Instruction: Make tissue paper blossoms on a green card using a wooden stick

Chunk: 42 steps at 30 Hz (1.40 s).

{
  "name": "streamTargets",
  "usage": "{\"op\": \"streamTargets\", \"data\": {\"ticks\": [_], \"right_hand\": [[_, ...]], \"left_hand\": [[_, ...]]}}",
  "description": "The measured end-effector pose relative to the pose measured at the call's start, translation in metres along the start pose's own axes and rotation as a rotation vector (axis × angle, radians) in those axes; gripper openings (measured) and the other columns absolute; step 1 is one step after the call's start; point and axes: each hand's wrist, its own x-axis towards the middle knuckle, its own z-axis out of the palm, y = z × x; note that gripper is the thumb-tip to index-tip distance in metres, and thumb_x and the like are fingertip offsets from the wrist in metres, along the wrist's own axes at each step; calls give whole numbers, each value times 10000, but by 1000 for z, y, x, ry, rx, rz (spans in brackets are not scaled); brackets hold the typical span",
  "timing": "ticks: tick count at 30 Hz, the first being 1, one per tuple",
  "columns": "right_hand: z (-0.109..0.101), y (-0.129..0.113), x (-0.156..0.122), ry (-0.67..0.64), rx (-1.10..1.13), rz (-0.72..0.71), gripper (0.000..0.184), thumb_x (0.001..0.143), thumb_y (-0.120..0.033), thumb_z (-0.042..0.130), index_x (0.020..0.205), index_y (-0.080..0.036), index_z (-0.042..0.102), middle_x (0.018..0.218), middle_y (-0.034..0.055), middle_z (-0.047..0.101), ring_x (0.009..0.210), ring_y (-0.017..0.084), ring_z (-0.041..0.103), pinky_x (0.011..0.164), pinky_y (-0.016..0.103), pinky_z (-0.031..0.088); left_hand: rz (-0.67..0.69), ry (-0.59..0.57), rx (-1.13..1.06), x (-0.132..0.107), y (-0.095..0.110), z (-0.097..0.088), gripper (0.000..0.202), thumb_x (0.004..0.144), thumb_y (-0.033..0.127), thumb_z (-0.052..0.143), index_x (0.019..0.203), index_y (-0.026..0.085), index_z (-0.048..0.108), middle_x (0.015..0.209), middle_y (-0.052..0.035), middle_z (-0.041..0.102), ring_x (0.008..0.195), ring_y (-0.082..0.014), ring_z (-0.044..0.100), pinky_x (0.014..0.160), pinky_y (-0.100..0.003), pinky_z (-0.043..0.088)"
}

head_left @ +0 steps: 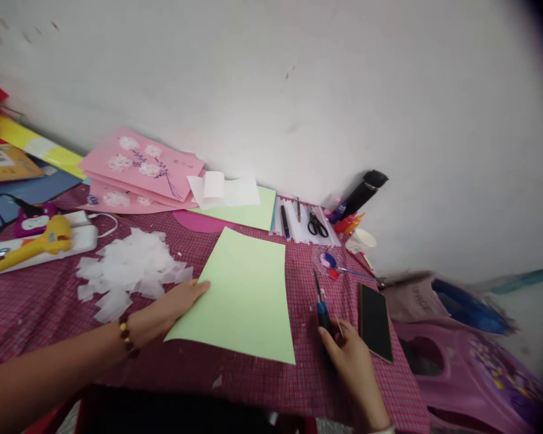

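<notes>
Presently, your right hand (352, 354) grasps a slim blue-and-black tool (324, 314); your left hand (185, 301) pinches the smooth, rectangular, pale green sheet (244, 295), slightly bowed, over the checked cloth (405, 389). Farther lie thin white pieces (140, 262), heaped loosely.

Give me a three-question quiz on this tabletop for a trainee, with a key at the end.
1. Fill the gap: the left hand holds a light ___ sheet.
2. True or false: the yellow glue gun lies to the left of the pile of white pieces.
3. Choose one. The right hand holds: A the scissors; B the blue-and-black tool; C the yellow glue gun.

Key: 1 green; 2 true; 3 B.
</notes>
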Motion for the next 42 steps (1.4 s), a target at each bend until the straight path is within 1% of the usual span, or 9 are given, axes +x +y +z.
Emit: {"op": "streamTargets", "data": {"ticks": [4, 7, 10, 13, 18, 23, 29, 35, 42], "right_hand": [[0, -4, 8, -40, -97, -33, 361, 855, -487, 515, 958, -177, 669, 995, 132, 713, 859, 267, 687, 779, 349, 512], [0, -6, 17, -29, -172, -32, 359, 859, -477, 509, 1012, -182, 644, 1007, 129, 716, 870, 279, 694, 770, 357, 501], [-2, -13, 36, -51, -218, -10, 400, 852, -502, 514, 1071, -183, 617, 943, 115, 724, 812, 279, 691, 730, 363, 486], [-4, -24, 62, -10, -249, -7, 436, 846, -504, 520, 1115, -171, 602, 944, 127, 710, 840, 286, 675, 734, 374, 478], [1, -46, 86, 179, -41, -215, 409, 835, -376, 518, 1171, -149, 573, 1139, 142, 621, 968, 252, 601, 832, 380, 474], [28, -73, 94, -9, 219, -241, 328, 755, -173, 446, 1042, -166, 605, 1012, 85, 634, 795, 180, 591, 737, 308, 477], [63, -80, 122, -86, -3, -124, 297, 777, -142, 427, 997, -154, 627, 858, 72, 664, 737, 191, 595, 729, 297, 428], [82, -74, 132, -136, 22, -74, 253, 812, -208, 469, 999, -162, 633, 787, 30, 666, 677, 162, 584, 674, 262, 417], [87, -72, 122, -171, 128, -162, 232, 821, -215, 443, 948, -169, 631, 901, 54, 673, 794, 188, 611, 793, 316, 468]], "left_hand": [[-45, -84, -109, 6, 1, -2, 441, 884, 478, 460, 1129, 132, 579, 969, -126, 713, 778, -221, 689, 726, -379, 582], [283, 169, 275, -1, -7, -10, 586, 884, 468, 485, 1358, 134, 403, 1251, -165, 592, 1066, -260, 618, 912, -447, 527], [625, 262, 759, -13, -19, -14, 502, 884, 360, 517, 1339, 156, 460, 1376, -151, 494, 1275, -286, 461, 1086, -515, 370], [781, 139, 973, -27, -29, -7, 330, 908, 262, 481, 1212, 182, 581, 1303, -120, 552, 1225, -255, 489, 1053, -472, 403], [901, -22, 1017, -38, -31, 17, 259, 907, 151, 429, 1030, 175, 655, 1169, -99, 617, 1122, -213, 532, 1031, -417, 416], [936, -310, 1072, -28, -22, 33, 305, 847, 254, 578, 1139, 175, 610, 1267, -109, 575, 1199, -249, 494, 1097, -454, 342], [1030, -599, 1179, -14, -17, 44, 401, 856, 243, 574, 1251, 190, 523, 1314, -96, 543, 1248, -227, 450, 1146, -439, 254], [1079, -640, 1144, -1, -25, 38, 382, 900, 277, 527, 1272, 194, 495, 1306, -83, 547, 1238, -216, 448, 1144, -440, 255], [1178, -523, 1103, 10, -37, 26, 187, 941, 236, 494, 1091, 176, 589, 1157, -66, 632, 1113, -173, 544, 1110, -382, 333]]}}
